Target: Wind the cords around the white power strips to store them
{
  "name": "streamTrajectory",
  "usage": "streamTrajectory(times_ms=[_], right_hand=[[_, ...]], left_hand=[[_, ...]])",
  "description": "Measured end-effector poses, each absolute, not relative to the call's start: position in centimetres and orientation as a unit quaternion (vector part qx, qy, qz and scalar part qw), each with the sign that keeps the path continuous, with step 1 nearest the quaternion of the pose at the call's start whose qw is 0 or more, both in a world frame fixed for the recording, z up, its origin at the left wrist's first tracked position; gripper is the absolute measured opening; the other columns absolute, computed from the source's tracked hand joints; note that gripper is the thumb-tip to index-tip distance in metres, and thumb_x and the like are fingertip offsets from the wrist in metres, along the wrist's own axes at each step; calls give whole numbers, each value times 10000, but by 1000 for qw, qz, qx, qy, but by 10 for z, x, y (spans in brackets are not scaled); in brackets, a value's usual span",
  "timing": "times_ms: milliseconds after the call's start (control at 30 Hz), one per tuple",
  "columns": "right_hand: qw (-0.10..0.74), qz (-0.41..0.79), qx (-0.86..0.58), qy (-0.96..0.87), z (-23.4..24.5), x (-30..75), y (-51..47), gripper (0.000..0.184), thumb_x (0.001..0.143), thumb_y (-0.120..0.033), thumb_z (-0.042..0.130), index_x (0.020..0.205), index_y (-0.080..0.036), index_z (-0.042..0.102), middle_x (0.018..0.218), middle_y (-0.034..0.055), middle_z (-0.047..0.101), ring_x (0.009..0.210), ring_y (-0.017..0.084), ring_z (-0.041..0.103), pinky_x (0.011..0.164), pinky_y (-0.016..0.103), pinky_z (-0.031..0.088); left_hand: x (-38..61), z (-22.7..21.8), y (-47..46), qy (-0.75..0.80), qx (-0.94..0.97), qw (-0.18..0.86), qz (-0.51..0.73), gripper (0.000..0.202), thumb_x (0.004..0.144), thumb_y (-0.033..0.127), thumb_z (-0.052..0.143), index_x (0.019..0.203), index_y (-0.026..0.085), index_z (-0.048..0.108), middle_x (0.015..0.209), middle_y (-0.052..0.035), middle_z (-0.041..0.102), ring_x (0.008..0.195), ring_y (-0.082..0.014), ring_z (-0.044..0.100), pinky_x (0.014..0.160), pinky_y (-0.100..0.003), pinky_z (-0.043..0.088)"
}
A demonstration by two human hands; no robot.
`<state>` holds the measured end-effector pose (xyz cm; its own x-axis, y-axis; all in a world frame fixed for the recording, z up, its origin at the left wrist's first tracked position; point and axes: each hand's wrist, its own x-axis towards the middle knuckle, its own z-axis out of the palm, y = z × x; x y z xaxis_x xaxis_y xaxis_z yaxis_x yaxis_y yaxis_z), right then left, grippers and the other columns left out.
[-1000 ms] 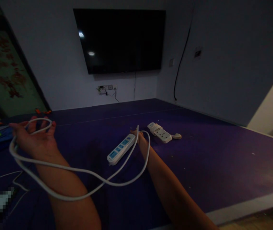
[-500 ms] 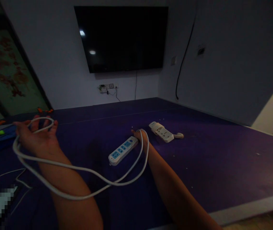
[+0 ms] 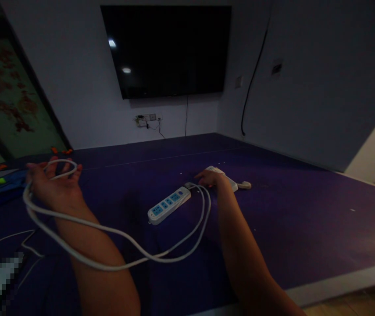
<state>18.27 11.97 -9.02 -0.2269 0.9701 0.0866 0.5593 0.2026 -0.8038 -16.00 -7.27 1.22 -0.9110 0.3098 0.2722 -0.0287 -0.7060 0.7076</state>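
Observation:
My left hand (image 3: 57, 184) is palm up at the left, fingers curled and apart, with a loop of white power cord (image 3: 121, 237) resting around it. The cord hangs across my left forearm and runs to a white power strip (image 3: 169, 205) with blue socket faces, which lies on the purple surface. My right hand (image 3: 209, 177) is just beyond the strip's cord end, its fingers extended to the left and holding nothing visible. Behind it, partly covered by the hand and wrist, lies a second white power strip (image 3: 232, 185) with its cord wound around it.
A purple platform (image 3: 289, 219) with a pale front edge spreads ahead. A large television (image 3: 170, 52) hangs on the wall above several sockets. A dark cable (image 3: 255, 83) dangles at right. Blue cloth (image 3: 6, 186) and a thin white cable (image 3: 9, 235) lie at left.
My right hand has let go of the cord beside the strip and moved right, toward the second power strip. My left hand has shifted slightly right with the cord loop still on it.

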Motion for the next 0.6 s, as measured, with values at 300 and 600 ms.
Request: streamTrajectory(times_ms=[300,600], right_hand=[[367,247,-387,-809,0,161,67,182,819,-288,600,869,-162,721,747,38,682,680,151,623,657,263,471],[-71,236,-141,-959,-1,35,-58,532,581,-654,693,496,-158,522,555,1,558,558,133,544,510,243,412]], left_hand=[[-147,19,-66,413,224,42,882,112,893,340,361,949,245,375,1226,-53,524,936,-156,629,682,-336,547],[-151,12,-55,441,260,-115,851,225,779,367,506,943,216,479,1033,-63,578,939,-216,602,671,-396,541]])
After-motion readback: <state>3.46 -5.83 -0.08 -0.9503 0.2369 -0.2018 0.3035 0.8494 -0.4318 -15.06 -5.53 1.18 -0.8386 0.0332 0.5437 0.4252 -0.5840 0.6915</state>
